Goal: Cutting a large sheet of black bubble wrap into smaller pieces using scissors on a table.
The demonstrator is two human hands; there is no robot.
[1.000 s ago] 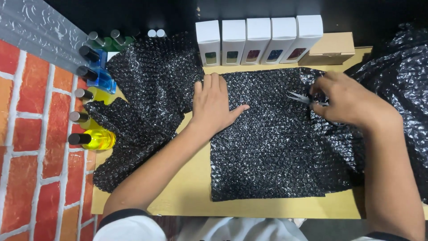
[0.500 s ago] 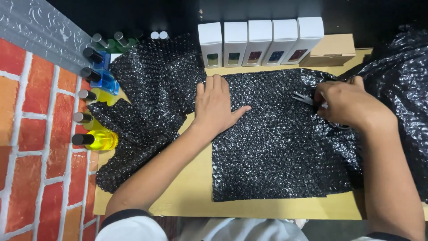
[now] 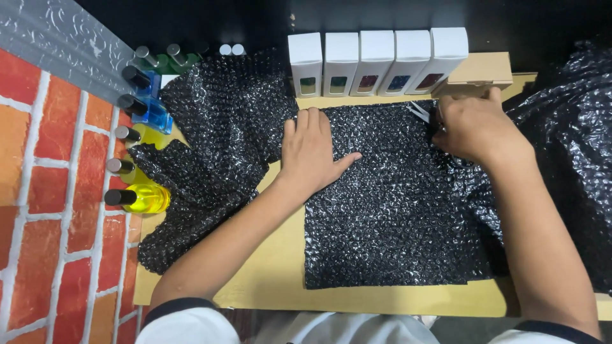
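Lying flat on a cardboard sheet [image 3: 280, 280], a black bubble-wrap piece [image 3: 395, 223] is pressed down by the left hand [image 3: 312, 153], palm open and fingers spread, with nothing gripped. Scissors [image 3: 422, 113] are held in the closed right hand [image 3: 478, 124] at the wrap's far edge. Five white boxes [image 3: 376, 60] are lined up beyond; coloured bottles [image 3: 137, 159] are ranged at the left.
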